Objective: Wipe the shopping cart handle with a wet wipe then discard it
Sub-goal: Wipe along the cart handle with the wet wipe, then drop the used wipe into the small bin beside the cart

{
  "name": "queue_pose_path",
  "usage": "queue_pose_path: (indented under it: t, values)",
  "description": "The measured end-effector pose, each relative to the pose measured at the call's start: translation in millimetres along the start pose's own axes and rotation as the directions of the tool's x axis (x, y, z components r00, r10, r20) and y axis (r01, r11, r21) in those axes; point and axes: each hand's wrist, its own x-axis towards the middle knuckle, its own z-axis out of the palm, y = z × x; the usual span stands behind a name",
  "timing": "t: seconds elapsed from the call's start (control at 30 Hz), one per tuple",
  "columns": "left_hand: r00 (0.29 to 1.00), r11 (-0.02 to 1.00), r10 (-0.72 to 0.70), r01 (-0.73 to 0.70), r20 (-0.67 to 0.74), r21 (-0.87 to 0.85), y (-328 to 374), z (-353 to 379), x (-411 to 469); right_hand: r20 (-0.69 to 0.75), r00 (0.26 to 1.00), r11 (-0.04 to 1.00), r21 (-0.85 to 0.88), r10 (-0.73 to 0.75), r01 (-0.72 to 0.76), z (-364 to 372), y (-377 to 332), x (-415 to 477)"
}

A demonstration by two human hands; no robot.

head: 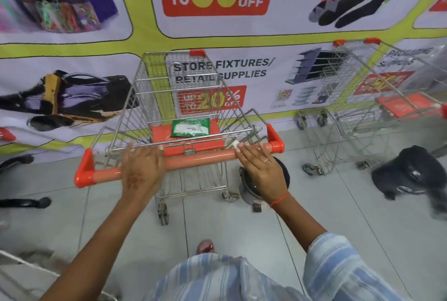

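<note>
Both hands sit on the orange cart handle [179, 164], left hand [142, 167] draped over it and blurred, right hand [260, 167] flat with fingers spread, neither holding a wipe. Green wet wipe pack [189, 127] lies unopened-looking on the red seat flap [160, 135] just beyond and between the hands. Risk: cart rolls when one hand lets go to reach; several wipes may pull out together; small black bin [281, 175] below the right hand is easy to miss.

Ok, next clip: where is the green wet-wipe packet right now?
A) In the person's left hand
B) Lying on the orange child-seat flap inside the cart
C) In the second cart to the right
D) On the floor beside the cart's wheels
B: the green wipe packet lies flat on the orange seat flap inside the cart, beyond the handle, with neither the left hand nor the right hand touching it.
</note>
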Motion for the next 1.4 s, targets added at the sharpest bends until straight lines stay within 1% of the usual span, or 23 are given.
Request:
queue_pose_path:
  t: [0.07, 0.17, 0.23, 0.27, 0.33, 0.4, 0.47, 0.53, 0.57, 0.63, 0.73, 0.8, 0.9, 0.97, 1.0, 1.03, 1.1, 1.13, 1.17, 1.23, 1.27, 1.33, 1.4]
  values:
    - [0.999, 0.986, 0.032, -0.025, 0.034, -0.166, 35.2, -1.5, 10.7, -0.036, 0.999, 1.0, 0.017, -0.004, 0.004, -1.0, 2.1, -10.1]
    - [0.987, 0.929, 0.163, -0.151, 0.006, -0.337, 77.2, -7.2, 20.5, -0.023, 0.999, 0.998, 0.053, 0.041, -0.039, -3.8, 5.4, -32.1]
    - [0.974, 0.885, 0.223, -0.214, -0.026, -0.413, 96.8, -9.8, 20.7, 0.041, 0.992, 0.991, 0.069, 0.116, -0.118, -2.9, 8.7, -50.6]
    - [0.969, 0.865, 0.244, -0.235, -0.039, -0.444, 104.9, -10.1, 19.9, 0.076, 0.98, 0.98, 0.065, 0.185, -0.19, -2.3, 11.7, -60.5]
    - [0.955, 0.831, 0.284, -0.289, -0.083, -0.476, 118.2, -9.9, 15.5, 0.129, 0.926, 0.93, 0.056, 0.354, -0.363, -1.9, 18.5, -76.7]
    - [0.913, 0.762, 0.375, -0.403, -0.163, -0.506, 130.8, -8.6, 6.1, 0.157, 0.844, 0.849, 0.058, 0.512, -0.526, -1.8, 23.2, -90.2]
    - [0.837, 0.647, 0.483, -0.539, -0.257, -0.54, 146.6, -8.2, -7.6, 0.178, 0.756, 0.759, 0.069, 0.629, -0.648, -2.4, 27.6, -100.3]
    - [0.763, 0.549, 0.564, -0.632, -0.317, -0.547, 162.1, -1.2, -20.4, 0.184, 0.695, 0.693, 0.088, 0.695, -0.716, -2.9, 32.1, -104.5]
    - [0.738, 0.52, 0.603, -0.651, -0.303, -0.553, 169.9, 7.0, -24.9, 0.187, 0.667, 0.662, 0.095, 0.722, -0.743, -2.5, 34.7, -105.8]
    - [0.717, 0.515, 0.665, -0.643, -0.208, -0.567, 180.8, 29.4, -27.1, 0.186, 0.629, 0.622, 0.105, 0.755, -0.776, 0.3, 40.6, -108.1]
    - [0.707, 0.583, 0.707, -0.598, -0.02, -0.551, 194.0, 63.6, -16.9, 0.21, 0.6, 0.59, 0.114, 0.772, -0.799, 7.9, 51.6, -109.0]
    - [0.707, 0.641, 0.701, -0.566, 0.095, -0.519, 201.6, 81.7, -6.9, 0.229, 0.59, 0.574, 0.136, 0.775, -0.807, 16.0, 61.0, -110.7]
    - [0.721, 0.754, 0.628, -0.468, 0.295, -0.461, 207.9, 102.3, 11.7, 0.265, 0.551, 0.529, 0.155, 0.791, -0.835, 25.8, 75.5, -108.9]
    - [0.73, 0.805, 0.573, -0.418, 0.373, -0.42, 211.6, 115.8, 19.8, 0.273, 0.533, 0.519, 0.129, 0.801, -0.845, 34.2, 86.2, -107.6]
    - [0.725, 0.826, 0.548, -0.392, 0.417, -0.404, 215.4, 118.5, 23.8, 0.281, 0.51, 0.503, 0.1, 0.813, -0.858, 38.7, 93.2, -106.4]
    - [0.721, 0.837, 0.532, -0.368, 0.444, -0.405, 217.4, 121.2, 27.4, 0.304, 0.472, 0.472, 0.077, 0.828, -0.878, 42.7, 98.3, -104.3]
    - [0.713, 0.836, 0.505, -0.262, 0.487, -0.483, 225.2, 127.7, 36.4, 0.376, 0.379, 0.387, 0.058, 0.845, -0.92, 51.9, 110.4, -101.5]
    - [0.709, 0.83, 0.509, -0.255, 0.488, -0.495, 228.4, 136.0, 39.0, 0.411, 0.328, 0.332, 0.065, 0.85, -0.941, 57.3, 114.9, -102.1]
    - [0.731, 0.82, 0.518, -0.276, 0.445, -0.502, 233.9, 148.6, 41.5, 0.435, 0.268, 0.262, 0.076, 0.86, -0.962, 64.6, 123.0, -103.9]
    - [0.723, 0.801, 0.547, -0.307, 0.422, -0.514, 243.8, 167.6, 44.4, 0.441, 0.137, 0.094, 0.119, 0.887, -0.988, 77.9, 133.8, -105.5]
    - [0.697, 0.806, 0.539, -0.264, 0.473, -0.529, 250.9, 176.4, 48.0, 0.442, 0.063, 0.003, 0.135, 0.895, -0.991, 87.7, 141.6, -107.8]
    - [0.688, 0.838, 0.514, -0.274, 0.513, -0.472, 264.8, 184.3, 56.2, 0.485, -0.068, -0.148, 0.127, 0.872, -0.981, 112.6, 157.3, -116.5]
    - [0.675, 0.867, 0.482, -0.273, 0.559, -0.417, 274.1, 187.9, 62.0, 0.518, -0.168, -0.268, 0.124, 0.839, -0.956, 151.5, 172.8, -138.2]
